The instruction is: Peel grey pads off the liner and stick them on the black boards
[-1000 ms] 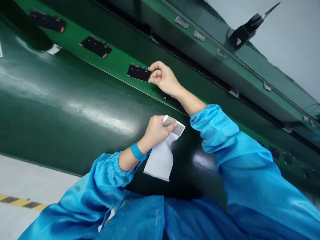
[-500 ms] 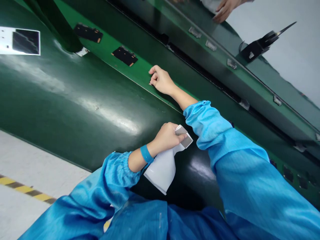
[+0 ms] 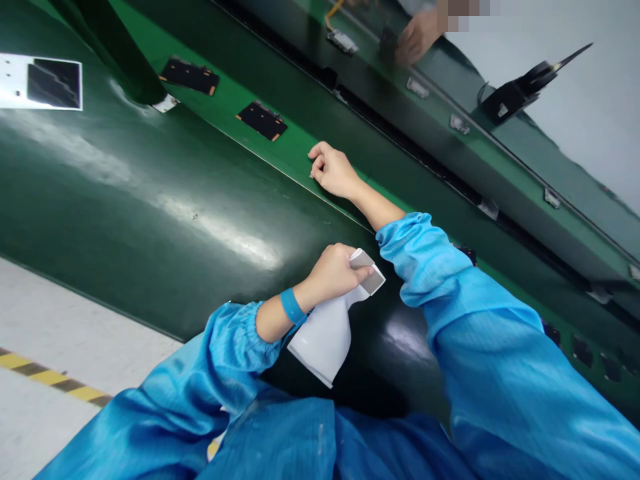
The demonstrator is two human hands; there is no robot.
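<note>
In the head view, at the centre of the frame, the left hand (image 3: pixel 333 270) is clamped on a white sheet (image 3: pixel 325 333), with the thumb on its grey pad (image 3: pixel 370 277). Just above, the right hand (image 3: pixel 333 170) rests curled on the green belt (image 3: pixel 300 153); whether it grips anything cannot be told. Black parts (image 3: pixel 261 120) lie on the belt to the upper left.

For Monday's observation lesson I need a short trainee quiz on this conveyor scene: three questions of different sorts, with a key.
1. True or false: the left hand holds a white sheet.
2. Where does the right hand rest? A, on the light green belt; B, on the floor; C, on the white sheet.
3. How many black flat parts lie on the belt to the picture's left of the right hand?
Key: 1 true; 2 A; 3 two.
</note>
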